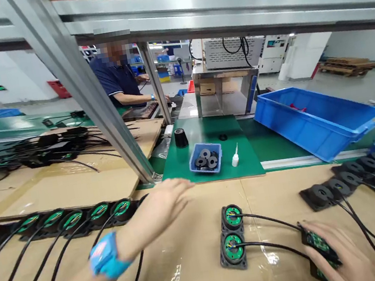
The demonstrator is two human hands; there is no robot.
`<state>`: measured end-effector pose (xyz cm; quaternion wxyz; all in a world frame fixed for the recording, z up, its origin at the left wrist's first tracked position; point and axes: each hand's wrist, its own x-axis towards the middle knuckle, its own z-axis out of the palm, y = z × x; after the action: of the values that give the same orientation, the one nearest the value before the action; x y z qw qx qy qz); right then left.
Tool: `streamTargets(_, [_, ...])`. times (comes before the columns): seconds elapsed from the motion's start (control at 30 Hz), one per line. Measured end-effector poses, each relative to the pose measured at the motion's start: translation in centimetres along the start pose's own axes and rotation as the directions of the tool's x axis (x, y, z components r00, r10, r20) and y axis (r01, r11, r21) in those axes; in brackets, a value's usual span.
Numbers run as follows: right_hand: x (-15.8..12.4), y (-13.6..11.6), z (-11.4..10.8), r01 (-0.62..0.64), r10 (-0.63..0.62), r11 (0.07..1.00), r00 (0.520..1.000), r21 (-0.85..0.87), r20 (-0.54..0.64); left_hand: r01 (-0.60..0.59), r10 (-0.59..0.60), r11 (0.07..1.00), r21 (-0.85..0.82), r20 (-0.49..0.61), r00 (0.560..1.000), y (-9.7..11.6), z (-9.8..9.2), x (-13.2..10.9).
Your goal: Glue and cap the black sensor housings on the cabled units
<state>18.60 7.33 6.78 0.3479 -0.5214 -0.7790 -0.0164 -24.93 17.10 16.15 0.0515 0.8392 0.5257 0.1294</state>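
My left hand point(162, 206) stretches forward over the brown bench, fingers flat and apart, holding nothing; a blue watch point(107, 261) sits on that wrist. It points toward a small blue tray of black rings point(206, 158) on a green mat point(207, 132). My right hand point(340, 254) lies at the lower right, fingers curled over a black part with a green board point(318, 244). Black cables run from there to two round black units with green boards point(232, 239) lying side by side in the middle of the bench.
A row of black units with green boards point(72, 220) lines the left, another row point(350, 181) the right. A white glue bottle point(234, 156) and black cup point(180, 138) stand on the mat. A large blue bin point(316, 125) is right. A person in dark blue point(117, 82) works behind the metal frame point(97, 107).
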Motion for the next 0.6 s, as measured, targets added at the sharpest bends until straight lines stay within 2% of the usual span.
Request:
streamTargets(0.07, [4.1,-0.5,0.6,-0.146,0.128,0.98,0.983,0.137,0.131,0.009,-0.01,1.0,0.021,0.013,1.0,-0.8,-0.4,4.7])
streamTargets(0.13, [8.1,-0.6,2.4,-0.273,0.213,0.932,0.945,0.24,0.247,0.01,-0.011,0.999,0.048,0.032,0.999,-1.2,-0.2,8.5])
streamTargets(0.23, [13.4,-0.1,6.4,-0.355,0.249,0.875,0.914,0.329,0.321,-0.014,0.005,0.995,0.098,0.093,0.996,-1.3,0.6,12.2])
streamTargets(0.4, [19.4,1.0,13.1,-0.419,0.329,0.851,0.895,0.317,0.301,-0.007,-0.037,0.97,0.241,0.175,0.984,-1.4,2.4,15.0])
streamTargets(0.5, [21.2,1.1,15.3,-0.448,0.357,0.844,0.88,0.294,0.314,0.035,-0.103,0.942,0.333,0.19,0.976,-1.6,3.1,15.9])
streamTargets(0.6, [22.0,0.9,16.4,-0.458,0.365,0.847,0.87,0.271,0.332,0.058,-0.143,0.924,0.378,0.199,0.97,-1.7,3.6,16.6])
